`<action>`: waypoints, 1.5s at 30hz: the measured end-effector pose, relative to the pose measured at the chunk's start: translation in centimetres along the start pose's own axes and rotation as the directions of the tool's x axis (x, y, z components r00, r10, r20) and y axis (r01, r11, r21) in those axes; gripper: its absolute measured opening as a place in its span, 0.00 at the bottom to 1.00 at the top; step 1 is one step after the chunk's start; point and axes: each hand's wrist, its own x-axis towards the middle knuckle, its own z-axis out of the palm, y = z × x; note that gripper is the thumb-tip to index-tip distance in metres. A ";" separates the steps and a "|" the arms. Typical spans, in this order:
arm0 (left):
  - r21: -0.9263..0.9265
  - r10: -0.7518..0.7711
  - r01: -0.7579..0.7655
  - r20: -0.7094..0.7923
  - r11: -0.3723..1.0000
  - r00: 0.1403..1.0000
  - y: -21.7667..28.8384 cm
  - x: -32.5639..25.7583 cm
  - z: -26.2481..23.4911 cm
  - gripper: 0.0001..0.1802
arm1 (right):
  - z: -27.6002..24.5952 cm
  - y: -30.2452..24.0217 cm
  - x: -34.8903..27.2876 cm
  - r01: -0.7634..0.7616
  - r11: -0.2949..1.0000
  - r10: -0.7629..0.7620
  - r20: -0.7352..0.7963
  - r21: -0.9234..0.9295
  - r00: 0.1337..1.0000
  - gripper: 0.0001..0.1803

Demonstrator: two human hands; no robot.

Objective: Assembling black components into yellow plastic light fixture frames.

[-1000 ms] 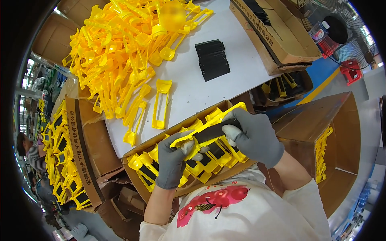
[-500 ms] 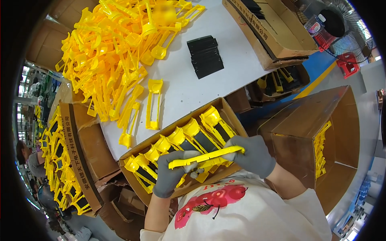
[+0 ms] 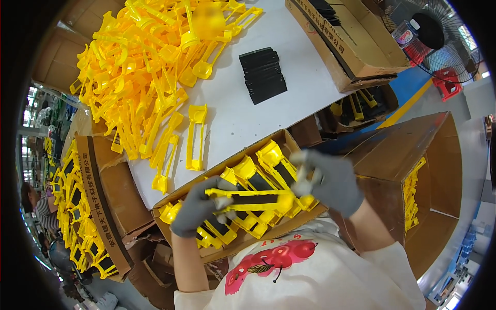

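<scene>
Both my hands wear grey gloves and hold one long yellow plastic frame with a black strip point(image 3: 253, 199) set in it, level above an open cardboard box point(image 3: 243, 155). My left hand point(image 3: 199, 206) grips its left end, my right hand point(image 3: 330, 181) its right end. The box under them holds several finished yellow frames with black strips point(image 3: 268, 165). On the white table point(image 3: 305, 82) beyond lies a big heap of bare yellow frames point(image 3: 150, 67), one single frame point(image 3: 195, 137) nearer the box, and a stack of black strips point(image 3: 263, 75).
Open cartons stand around: one with black parts at the table's far right point(image 3: 341, 36), a tall one with yellow frames at my right point(image 3: 418, 191), another full of finished frames at my left point(image 3: 77, 206). A fan point(image 3: 429, 31) and a red stool point(image 3: 449, 82) are on the floor.
A second ago my hands were low in the box, pressing a black strip into a frame. They have since lifted the frame out and hold it by both ends above the box.
</scene>
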 end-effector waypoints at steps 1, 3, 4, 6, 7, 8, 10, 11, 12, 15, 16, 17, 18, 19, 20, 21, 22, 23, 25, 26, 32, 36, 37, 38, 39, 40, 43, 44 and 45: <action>0.088 -0.049 0.050 -0.004 0.995 0.999 0.3 0.3 -0.9 0.09 | 0.1 1.0 2.2 0.077 0.994 -0.083 -0.079 -0.072 0.993 0.21; 0.308 -0.112 0.108 -0.007 0.945 0.994 1.3 1.6 -1.3 0.10 | -0.6 1.9 6.2 0.136 0.957 -0.180 -0.157 -0.255 0.971 0.18; 0.470 -0.026 0.061 -0.081 0.881 0.996 1.5 2.0 -0.7 0.13 | -0.6 2.3 8.5 0.145 0.930 -0.202 -0.142 -0.337 0.969 0.16; 0.935 0.490 -0.180 0.008 0.305 0.872 0.1 4.1 -0.3 0.23 | -0.1 4.8 12.6 0.218 0.853 -0.332 -0.170 -0.474 0.928 0.17; 0.966 0.453 -0.050 -0.072 0.253 0.889 1.1 4.3 1.2 0.24 | -0.1 5.8 14.2 0.179 0.830 -0.302 -0.157 -0.528 0.940 0.19; 0.976 0.417 0.087 -0.165 0.198 0.894 2.3 4.3 2.7 0.25 | 0.0 6.8 15.7 0.187 0.803 -0.338 -0.175 -0.566 0.925 0.19; 0.975 0.568 0.014 -0.139 0.220 0.811 3.2 5.1 1.7 0.25 | 0.3 8.7 17.9 0.185 0.746 -0.379 -0.179 -0.640 0.908 0.18; 0.972 0.669 -0.066 -0.107 0.227 0.736 3.2 6.0 -0.1 0.25 | 0.2 9.0 18.4 0.194 0.746 -0.384 -0.175 -0.637 0.907 0.18; 0.985 0.685 0.017 -0.131 0.171 0.716 3.5 7.6 -2.0 0.28 | 0.0 9.3 18.6 0.203 0.730 -0.384 -0.147 -0.652 0.911 0.18; 0.981 0.774 0.004 0.150 -0.193 0.615 6.8 9.9 -6.1 0.34 | -0.6 8.1 18.6 0.252 0.712 -0.407 -0.092 -0.655 0.909 0.18; 0.954 0.743 0.013 0.225 -0.300 0.630 5.9 12.4 -8.1 0.36 | 0.2 8.8 19.4 0.273 0.717 -0.400 -0.058 -0.642 0.915 0.18; 0.948 0.699 -0.064 0.275 -0.312 0.661 6.3 13.5 -8.6 0.36 | 0.1 8.9 19.3 0.265 0.715 -0.397 -0.064 -0.647 0.916 0.18; 0.946 0.700 -0.070 0.282 -0.315 0.657 6.1 13.9 -9.0 0.36 | 0.4 9.0 19.0 0.276 0.693 -0.419 -0.060 -0.666 0.906 0.17; 0.965 0.654 -0.055 0.216 -0.257 0.725 6.0 14.2 -9.4 0.31 | 0.8 9.1 18.8 0.289 0.670 -0.442 -0.054 -0.684 0.896 0.17; 0.979 0.598 -0.044 0.157 -0.200 0.786 6.3 14.3 -9.1 0.27 | 0.9 9.6 18.5 0.290 0.635 -0.484 -0.076 -0.716 0.872 0.17; 0.975 0.613 -0.092 0.198 -0.200 0.765 6.5 13.9 -8.9 0.26 | 0.9 10.1 18.2 0.282 0.634 -0.480 -0.080 -0.720 0.874 0.17; 0.975 0.613 -0.097 0.202 -0.201 0.763 6.8 13.5 -8.6 0.26 | 0.8 10.4 18.0 0.316 0.622 -0.552 -0.115 -0.716 0.826 0.16; 0.982 0.633 -0.058 0.160 -0.179 0.758 7.3 12.7 -8.5 0.28 | 0.7 10.5 17.8 0.354 0.608 -0.623 -0.149 -0.711 0.768 0.15; 0.990 0.730 -0.051 0.132 -0.132 0.671 8.2 10.2 -8.3 0.26 | 0.4 9.7 16.9 0.368 0.661 -0.607 -0.177 -0.654 0.775 0.15; 0.998 0.725 -0.009 0.046 -0.055 0.687 9.0 8.5 -7.5 0.24 | 0.2 9.5 16.4 0.371 0.711 -0.582 -0.203 -0.598 0.788 0.15; 0.576 0.546 -0.230 -0.464 0.784 0.698 7.1 0.2 -5.6 0.09 | -0.7 0.9 9.3 0.081 0.946 -0.030 -0.166 0.313 0.986 0.06; 0.031 0.440 -0.478 -0.443 0.878 0.781 2.7 -1.3 -2.0 0.18 | 0.8 -2.4 4.8 0.133 0.907 -0.126 -0.044 0.399 0.991 0.07; 0.021 0.412 -0.446 -0.423 0.895 0.807 2.0 -1.6 -0.8 0.16 | 1.4 -3.0 4.1 0.167 0.922 -0.166 -0.031 0.350 0.986 0.07; -0.076 0.373 -0.431 -0.383 0.899 0.845 1.5 -1.6 0.3 0.16 | 1.9 -3.3 3.8 0.198 0.934 -0.202 -0.016 0.297 0.979 0.08; -0.132 0.334 -0.402 -0.361 0.906 0.871 0.2 -1.4 0.5 0.16 | 2.1 -3.5 3.6 0.244 0.949 -0.243 -0.030 0.202 0.970 0.09; -0.245 0.314 -0.409 -0.348 0.879 0.883 -0.1 -1.3 1.4 0.16 | 2.1 -3.3 3.5 0.242 0.949 -0.241 -0.027 0.200 0.970 0.09; -0.301 0.284 -0.387 -0.335 0.872 0.899 -0.5 -1.0 2.4 0.15 | 2.4 -2.8 3.5 0.284 0.959 -0.284 0.016 0.011 0.959 0.09; -0.302 0.283 -0.388 -0.337 0.871 0.898 -0.6 -1.2 2.5 0.15 | 2.4 -3.0 3.3 0.295 0.955 -0.296 -0.008 -0.040 0.955 0.09; -0.313 0.282 -0.386 -0.331 0.868 0.901 -0.8 -1.3 2.6 0.15 | 2.3 -3.1 3.1 0.304 0.948 -0.308 -0.032 -0.090 0.951 0.10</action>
